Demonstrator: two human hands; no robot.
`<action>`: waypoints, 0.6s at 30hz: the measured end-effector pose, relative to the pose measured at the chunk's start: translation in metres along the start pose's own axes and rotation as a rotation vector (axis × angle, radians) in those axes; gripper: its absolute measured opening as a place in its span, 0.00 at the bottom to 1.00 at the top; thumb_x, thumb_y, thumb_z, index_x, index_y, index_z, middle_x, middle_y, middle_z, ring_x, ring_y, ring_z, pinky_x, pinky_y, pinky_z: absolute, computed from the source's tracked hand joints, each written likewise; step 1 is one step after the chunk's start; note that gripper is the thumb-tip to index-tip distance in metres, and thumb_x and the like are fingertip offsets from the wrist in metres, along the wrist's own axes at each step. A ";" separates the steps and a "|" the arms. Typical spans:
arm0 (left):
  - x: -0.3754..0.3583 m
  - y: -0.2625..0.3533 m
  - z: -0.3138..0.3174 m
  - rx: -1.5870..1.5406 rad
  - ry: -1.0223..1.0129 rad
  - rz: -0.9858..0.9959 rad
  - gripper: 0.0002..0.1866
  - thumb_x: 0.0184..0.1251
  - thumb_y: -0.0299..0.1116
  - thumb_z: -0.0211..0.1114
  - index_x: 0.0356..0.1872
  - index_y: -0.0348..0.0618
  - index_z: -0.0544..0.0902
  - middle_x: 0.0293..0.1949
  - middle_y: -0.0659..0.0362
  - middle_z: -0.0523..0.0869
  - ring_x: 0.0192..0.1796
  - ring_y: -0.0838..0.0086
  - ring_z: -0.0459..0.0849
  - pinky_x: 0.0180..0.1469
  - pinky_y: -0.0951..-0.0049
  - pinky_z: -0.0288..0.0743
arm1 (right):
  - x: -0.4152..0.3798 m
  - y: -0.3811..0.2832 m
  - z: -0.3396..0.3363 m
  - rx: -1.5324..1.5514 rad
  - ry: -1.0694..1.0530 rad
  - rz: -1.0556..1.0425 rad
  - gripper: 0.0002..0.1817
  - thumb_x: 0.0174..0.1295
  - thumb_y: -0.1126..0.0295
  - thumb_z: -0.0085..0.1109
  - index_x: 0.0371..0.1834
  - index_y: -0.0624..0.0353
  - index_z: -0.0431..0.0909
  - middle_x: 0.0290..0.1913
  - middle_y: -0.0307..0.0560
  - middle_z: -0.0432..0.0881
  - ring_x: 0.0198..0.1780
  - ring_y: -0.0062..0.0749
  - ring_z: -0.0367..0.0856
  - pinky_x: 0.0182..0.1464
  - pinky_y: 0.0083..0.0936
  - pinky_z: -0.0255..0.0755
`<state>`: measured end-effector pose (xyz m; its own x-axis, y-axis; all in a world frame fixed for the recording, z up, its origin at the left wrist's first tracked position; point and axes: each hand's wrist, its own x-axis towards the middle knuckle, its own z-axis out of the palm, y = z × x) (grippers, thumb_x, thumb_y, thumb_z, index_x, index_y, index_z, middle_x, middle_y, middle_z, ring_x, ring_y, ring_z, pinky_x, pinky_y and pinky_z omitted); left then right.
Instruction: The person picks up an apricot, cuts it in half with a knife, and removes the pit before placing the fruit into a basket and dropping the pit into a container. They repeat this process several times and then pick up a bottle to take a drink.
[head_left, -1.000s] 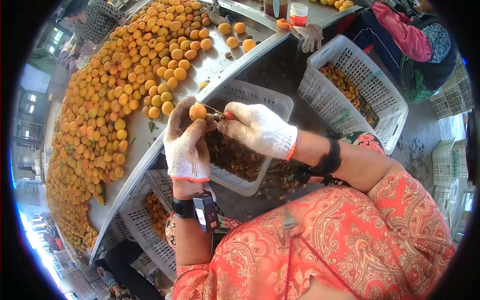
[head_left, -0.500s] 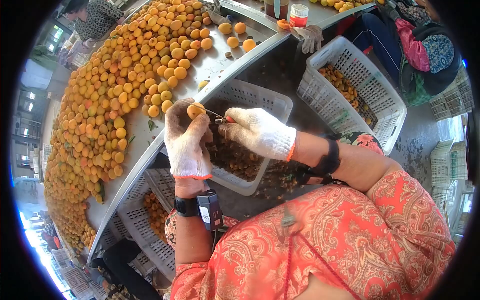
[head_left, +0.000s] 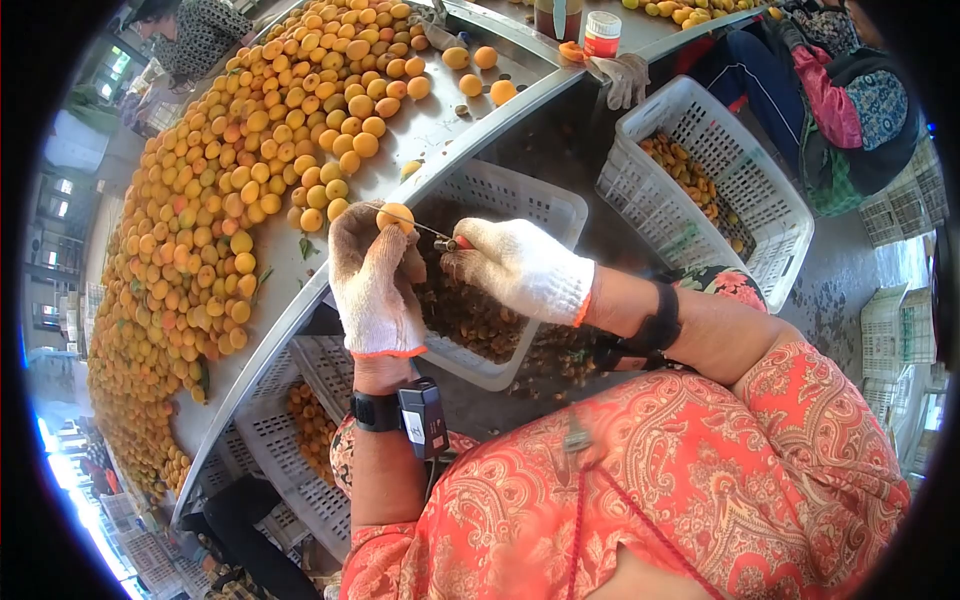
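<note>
Both of my hands wear white knitted gloves with orange cuffs, their fingers stained brown. In my left hand point(head_left: 376, 290) an orange apricot point(head_left: 396, 220) is gripped between thumb and fingers. My right hand point(head_left: 525, 265) is closed around the handle of a small, thin-bladed knife point(head_left: 441, 238), with some red showing at the grip. The blade points left and meets the apricot's side. Below both hands is a grey plastic crate point(head_left: 490, 372) with brown apricot pits and scraps in it.
Many apricots point(head_left: 230, 200) are heaped on the metal table point(head_left: 290, 262) at left. A crate of apricot halves point(head_left: 775, 215) stands at right, another crate point(head_left: 270, 430) at lower left. A red-and-white jar point(head_left: 601, 35) and a glove point(head_left: 625, 80) sit by the table edge. A person point(head_left: 830, 100) sits at upper right.
The apricot in my left hand has turned slightly and shifted a little up and right. My right hand keeps the knife at nearly the same place.
</note>
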<state>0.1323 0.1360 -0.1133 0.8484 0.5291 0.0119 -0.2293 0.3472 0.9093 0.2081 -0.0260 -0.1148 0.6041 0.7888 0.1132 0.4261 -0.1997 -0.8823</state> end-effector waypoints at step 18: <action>-0.003 -0.010 0.011 0.001 0.088 0.002 0.14 0.67 0.26 0.66 0.52 0.38 0.80 0.36 0.61 0.82 0.28 0.87 0.72 0.27 0.88 0.61 | -0.003 0.009 0.013 -0.061 0.074 -0.022 0.11 0.70 0.64 0.58 0.43 0.61 0.71 0.31 0.63 0.81 0.39 0.63 0.82 0.38 0.45 0.74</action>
<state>0.1372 0.1223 -0.1176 0.8027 0.5959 -0.0232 -0.2305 0.3458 0.9096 0.2013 -0.0227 -0.1296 0.6411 0.7488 0.1679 0.4791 -0.2197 -0.8498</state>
